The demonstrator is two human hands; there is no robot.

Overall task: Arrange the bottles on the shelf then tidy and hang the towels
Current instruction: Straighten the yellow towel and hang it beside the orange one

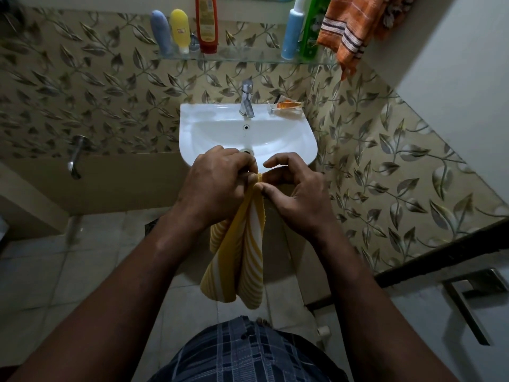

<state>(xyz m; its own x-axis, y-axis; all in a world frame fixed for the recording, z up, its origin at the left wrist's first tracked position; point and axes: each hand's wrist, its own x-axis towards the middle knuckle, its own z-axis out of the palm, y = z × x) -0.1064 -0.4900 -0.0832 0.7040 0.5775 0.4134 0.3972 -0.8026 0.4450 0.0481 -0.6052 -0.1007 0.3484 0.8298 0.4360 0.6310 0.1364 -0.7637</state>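
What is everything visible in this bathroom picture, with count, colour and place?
bottles: five, grey-blue, yellow, red, light blue, green, on the glass shelf
orange towel: one, orange with dark stripes, hanging upper right
yellow towel: one, yellow-white stripes, held by both hands
washbasin: one, white, below shelf
basin tap: one, chrome, on basin rim
wall tap: one, chrome, left of basin
left hand: one, pinches the yellow towel's top
right hand: one, pinches the yellow towel's top
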